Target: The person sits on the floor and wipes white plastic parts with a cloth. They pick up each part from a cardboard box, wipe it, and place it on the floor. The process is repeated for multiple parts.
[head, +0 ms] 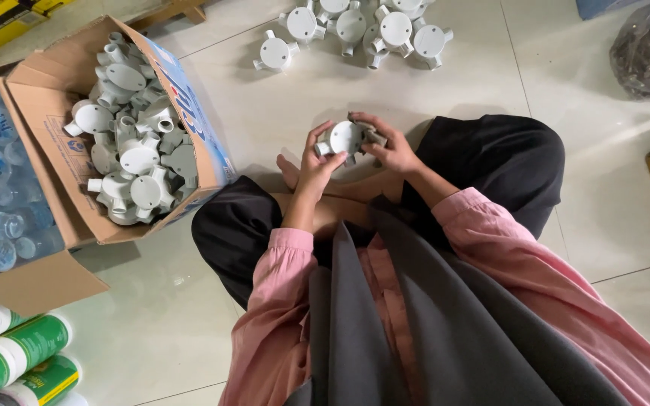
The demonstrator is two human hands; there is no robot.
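Right of the carton [54, 135] of like parts, above the lap, both the left hand [316, 167] and right hand [394, 149] have fingers curled onto a white junction box [345, 138], seemingly light, rigid, smooth plastic, best gripped by its rim or spouts.

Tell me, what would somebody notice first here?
Probably the two hands, left hand and right hand, holding a round grey junction box in the middle. To the left, a cardboard box is full of the same grey boxes, and a small pile of them lies on the floor at the top.
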